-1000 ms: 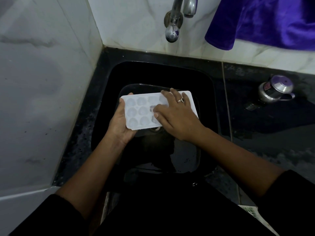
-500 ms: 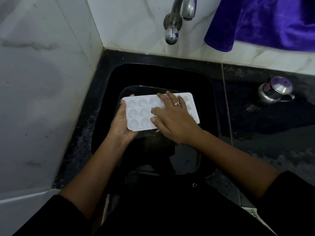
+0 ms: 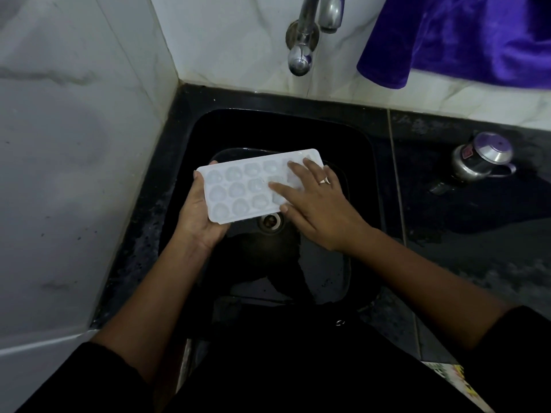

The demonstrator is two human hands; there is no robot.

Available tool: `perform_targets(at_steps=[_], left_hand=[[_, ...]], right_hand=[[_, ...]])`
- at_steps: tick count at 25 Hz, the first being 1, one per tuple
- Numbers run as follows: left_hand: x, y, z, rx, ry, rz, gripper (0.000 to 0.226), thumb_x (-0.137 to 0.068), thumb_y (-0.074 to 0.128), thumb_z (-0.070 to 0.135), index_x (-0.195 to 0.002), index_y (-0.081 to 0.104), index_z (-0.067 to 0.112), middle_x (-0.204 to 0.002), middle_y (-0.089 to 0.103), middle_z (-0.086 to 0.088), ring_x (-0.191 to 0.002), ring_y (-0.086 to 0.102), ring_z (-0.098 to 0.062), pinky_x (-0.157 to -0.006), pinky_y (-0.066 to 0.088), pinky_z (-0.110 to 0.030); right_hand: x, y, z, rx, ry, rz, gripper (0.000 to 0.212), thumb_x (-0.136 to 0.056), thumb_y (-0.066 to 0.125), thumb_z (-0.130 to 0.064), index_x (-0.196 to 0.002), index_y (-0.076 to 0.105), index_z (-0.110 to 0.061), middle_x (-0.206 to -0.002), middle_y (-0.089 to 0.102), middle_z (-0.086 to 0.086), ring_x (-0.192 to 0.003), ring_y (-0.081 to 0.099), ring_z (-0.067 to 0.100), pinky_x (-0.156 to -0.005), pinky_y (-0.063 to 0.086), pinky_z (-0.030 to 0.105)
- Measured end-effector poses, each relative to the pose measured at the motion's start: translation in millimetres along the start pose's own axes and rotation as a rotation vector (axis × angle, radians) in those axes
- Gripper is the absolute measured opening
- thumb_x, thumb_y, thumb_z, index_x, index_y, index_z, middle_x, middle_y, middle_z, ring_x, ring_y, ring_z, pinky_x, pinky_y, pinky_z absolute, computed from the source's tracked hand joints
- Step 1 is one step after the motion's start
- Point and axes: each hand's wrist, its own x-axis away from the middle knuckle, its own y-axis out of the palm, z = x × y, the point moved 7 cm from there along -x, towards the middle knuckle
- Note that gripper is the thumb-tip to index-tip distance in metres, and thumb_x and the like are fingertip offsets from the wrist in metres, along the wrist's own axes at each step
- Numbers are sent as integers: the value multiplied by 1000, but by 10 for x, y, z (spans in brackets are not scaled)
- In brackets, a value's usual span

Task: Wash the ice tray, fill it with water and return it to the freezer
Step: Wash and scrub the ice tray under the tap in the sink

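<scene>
I've got the ice tray (image 3: 238, 189) over the black sink (image 3: 360, 162), just above and behind the drain (image 3: 269, 222), cavities facing up, long side running L to R w/ the right end a bit farther from me. My left hand (image 3: 198, 225) is clamped on the tray's left short end: palm under it, thumb curled up at the edge. My right hand (image 3: 316, 210) lies flat on the right part of the tray, fingers (image 3: 278, 187) straight and spread apart across the cavities, pressing on them w/o gripping; a ring (image 3: 324, 181) shows on one finger. Can't tell if there's water in the cavities.

The tap (image 3: 301, 52) sits on the tiled wall behind the sink, spout approx. over the back rim. A purple cloth (image 3: 462, 34) hangs at top right. A small steel pot w/ lid (image 3: 480, 159) stands on the dark bench (image 3: 477, 239), well right of the sink.
</scene>
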Motion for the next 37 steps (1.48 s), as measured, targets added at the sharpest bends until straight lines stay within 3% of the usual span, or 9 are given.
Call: perform_targets(at_steps=[5, 8, 11, 14, 18, 24, 28, 33, 37], left_hand=[[55, 154, -95, -70, 5, -16, 62, -108, 38, 58, -140, 63, 10, -147, 58, -24, -134, 59, -41, -111, 48, -58], [58, 90, -22, -92, 64, 24, 63, -108, 35, 58, -130, 72, 12, -140, 65, -22, -126, 65, -39, -99, 56, -55], [86, 165, -53, -99, 47, -15, 62, -109, 37, 56, -139, 63, 9, -145, 61, -23, -132, 61, -40, -109, 50, -58], [91, 156, -53, -106, 65, 13, 64, -110, 31, 55, -116, 80, 14, -130, 71, -19, -116, 72, -36, -94, 60, -53], [79, 127, -25, -101, 58, 4, 60, -110, 34, 56, -136, 63, 10, -142, 63, -23, -130, 62, -39, -104, 53, -56], [72, 90, 11, -108, 73, 52, 61, -109, 36, 57, -130, 71, 12, -142, 63, -21, -129, 63, -38, -103, 54, -57], [107, 176, -68, -115, 86, 46, 64, -110, 31, 53, -99, 85, 22, -123, 75, -15, -111, 73, -33, -90, 62, -51], [74, 54, -42, -101, 49, 49, 60, -107, 41, 57, -140, 61, 11, -147, 59, -22, -135, 57, -41, -111, 46, -60], [127, 167, -79, -126, 80, 55, 64, -110, 31, 53, -102, 84, 19, -124, 75, -14, -115, 72, -32, -102, 55, -54]], right_hand=[[-115, 2, -4, -33, 94, 0, 43, -109, 29, -49, -131, 59, -27, -167, 25, 16, -157, 13, 41, -123, 12, 68], [-76, 30, -11, 21, 57, 9, 48, -108, 26, -51, -139, 56, -28, -166, 26, 17, -156, 14, 42, -122, 11, 69], [-111, -14, 51, -5, 119, 27, 44, -109, 28, -50, -131, 60, -30, -166, 27, 16, -156, 14, 42, -123, 10, 68], [-118, 52, -36, -8, 101, 8, 46, -109, 28, -51, -132, 59, -25, -166, 26, 17, -157, 13, 42, -124, 8, 67], [-121, -21, 36, -5, 99, 31, 45, -109, 27, -50, -133, 59, -30, -166, 27, 16, -155, 15, 43, -122, 10, 69], [-97, 32, -14, 24, 57, 9, 46, -109, 27, -50, -139, 55, -29, -166, 27, 17, -155, 15, 43, -122, 10, 69], [-181, 11, -1, -9, 153, 24, 42, -109, 30, -48, -122, 61, -24, -165, 28, 18, -156, 16, 43, -124, 9, 67], [-97, 24, 43, 2, 70, 0, 47, -108, 26, -51, -136, 58, -31, -165, 28, 16, -156, 14, 42, -123, 9, 69], [-157, 19, -18, -23, 114, 1, 49, -107, 25, -52, -124, 62, -25, -164, 30, 17, -155, 16, 41, -124, 9, 65]])
